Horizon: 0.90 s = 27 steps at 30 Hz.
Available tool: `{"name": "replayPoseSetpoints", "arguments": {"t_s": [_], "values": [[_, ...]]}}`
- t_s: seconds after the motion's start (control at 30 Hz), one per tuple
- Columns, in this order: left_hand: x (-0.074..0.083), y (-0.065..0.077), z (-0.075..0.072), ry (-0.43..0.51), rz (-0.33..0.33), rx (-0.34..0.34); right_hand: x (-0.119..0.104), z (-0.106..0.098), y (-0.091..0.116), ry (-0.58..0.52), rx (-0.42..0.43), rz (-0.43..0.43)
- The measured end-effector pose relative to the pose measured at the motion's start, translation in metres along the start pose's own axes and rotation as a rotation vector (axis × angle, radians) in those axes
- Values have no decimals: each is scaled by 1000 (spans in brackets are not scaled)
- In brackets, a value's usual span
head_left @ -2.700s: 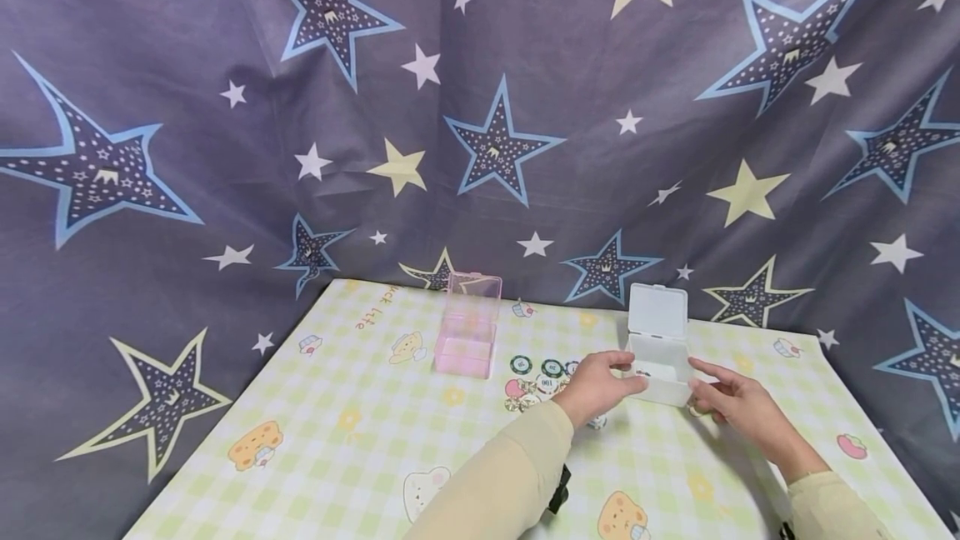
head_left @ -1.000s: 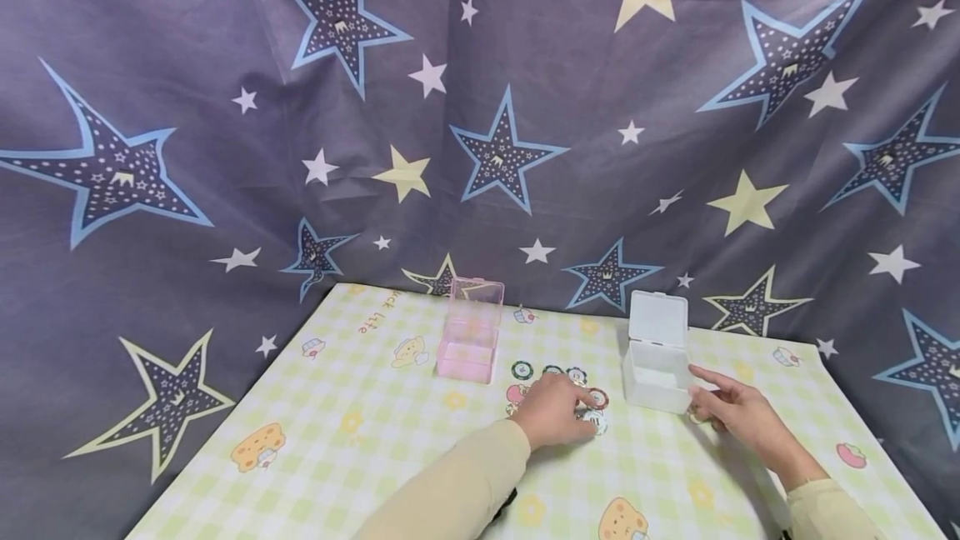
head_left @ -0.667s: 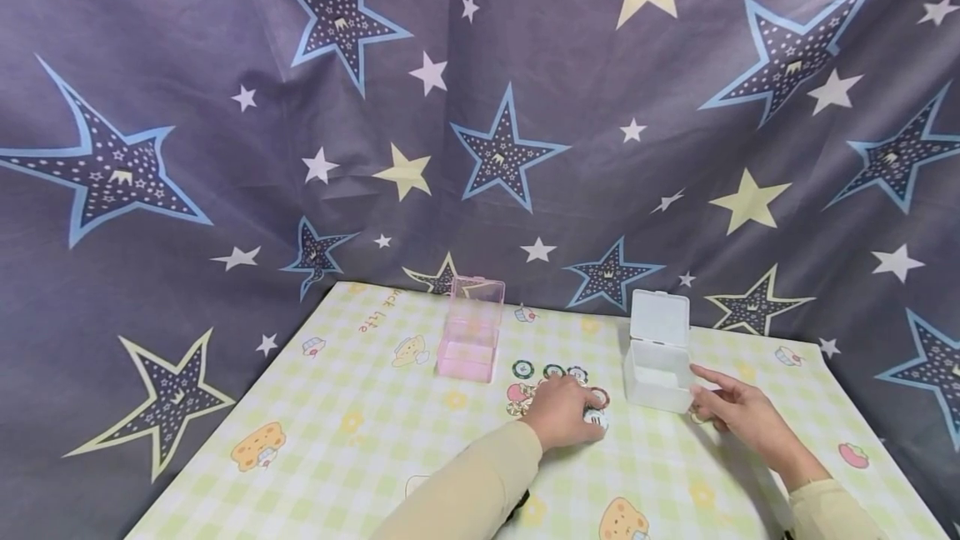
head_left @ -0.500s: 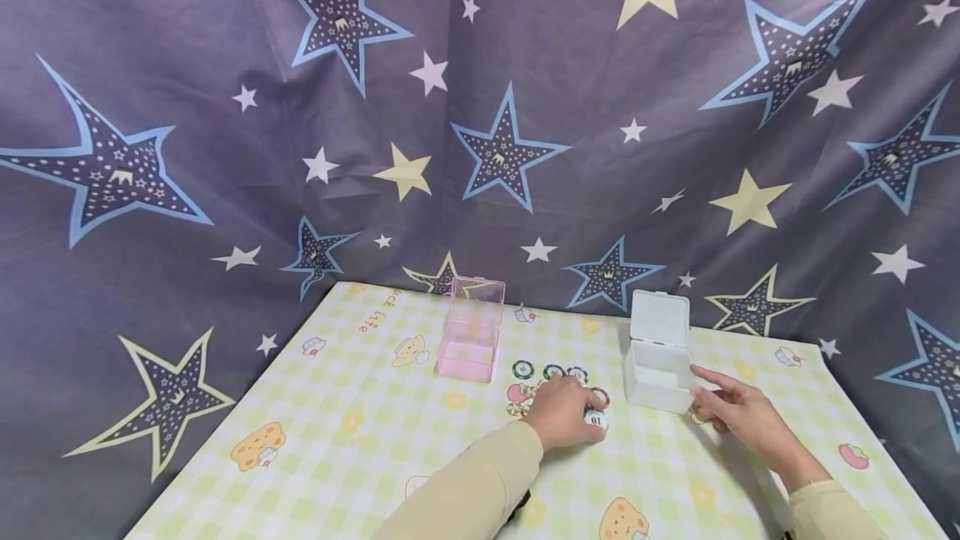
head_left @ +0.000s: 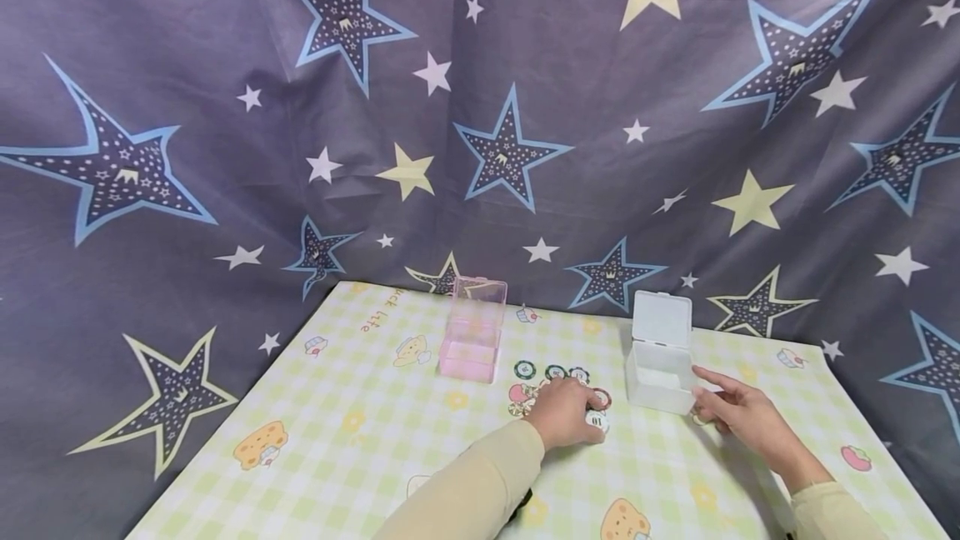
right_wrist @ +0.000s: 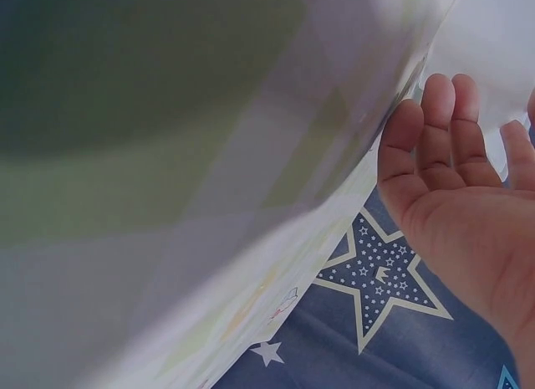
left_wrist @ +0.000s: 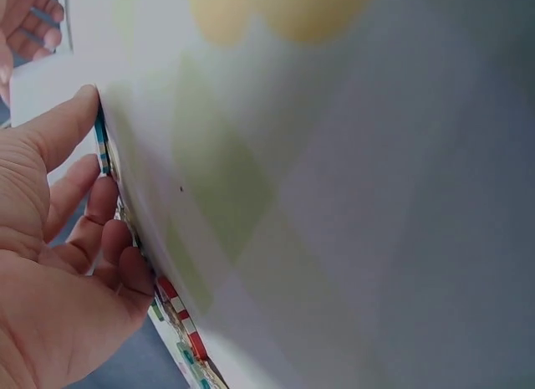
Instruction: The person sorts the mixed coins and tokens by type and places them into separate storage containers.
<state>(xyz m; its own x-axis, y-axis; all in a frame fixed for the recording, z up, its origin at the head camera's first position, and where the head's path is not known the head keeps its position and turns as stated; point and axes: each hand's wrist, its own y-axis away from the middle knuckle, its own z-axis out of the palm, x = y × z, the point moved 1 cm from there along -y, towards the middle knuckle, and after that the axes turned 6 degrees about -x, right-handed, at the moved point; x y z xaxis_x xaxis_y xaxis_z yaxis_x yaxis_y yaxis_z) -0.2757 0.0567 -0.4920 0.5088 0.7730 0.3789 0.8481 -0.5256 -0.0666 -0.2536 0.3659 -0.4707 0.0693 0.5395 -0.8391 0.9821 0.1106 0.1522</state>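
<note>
My left hand is over a cluster of poker chips right of the pink box. Its thumb and index finger pinch the edges of a white poker chip marked 10, flat on the table. In the left wrist view that chip's blue edge shows between thumb and finger. A red-and-white chip lies by the little finger. Green-rimmed chips and gold-coloured discs lie around; the hand hides others. My right hand touches the right wall of the white box, fingers relaxed. The box's lid is raised.
A see-through pink box with its lid raised stands left of the chips. Both boxes are on a green-checked tablecloth. Behind the table hangs a dark curtain with stars.
My left hand has left the white box for the chips, then shifted slightly right. The chip marked 10 has turned under its fingers. My right hand stays at the box.
</note>
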Motion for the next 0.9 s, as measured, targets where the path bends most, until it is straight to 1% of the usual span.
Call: {"name": "replayPoseSetpoints", "arguments": {"t_s": [0.23,0.5,0.7,0.9], "values": [[0,-2,4,15,-12,3,1,-1,1,-4,-4,0],[0,-3,4,25,-42,-33,3,-2,-1,2,-17,17],[2,0,0,63,-19,-33,2,-2,-1,6,-14,5],[2,2,-2,127,2,-56,0,-1,0,1,-7,-5]]}}
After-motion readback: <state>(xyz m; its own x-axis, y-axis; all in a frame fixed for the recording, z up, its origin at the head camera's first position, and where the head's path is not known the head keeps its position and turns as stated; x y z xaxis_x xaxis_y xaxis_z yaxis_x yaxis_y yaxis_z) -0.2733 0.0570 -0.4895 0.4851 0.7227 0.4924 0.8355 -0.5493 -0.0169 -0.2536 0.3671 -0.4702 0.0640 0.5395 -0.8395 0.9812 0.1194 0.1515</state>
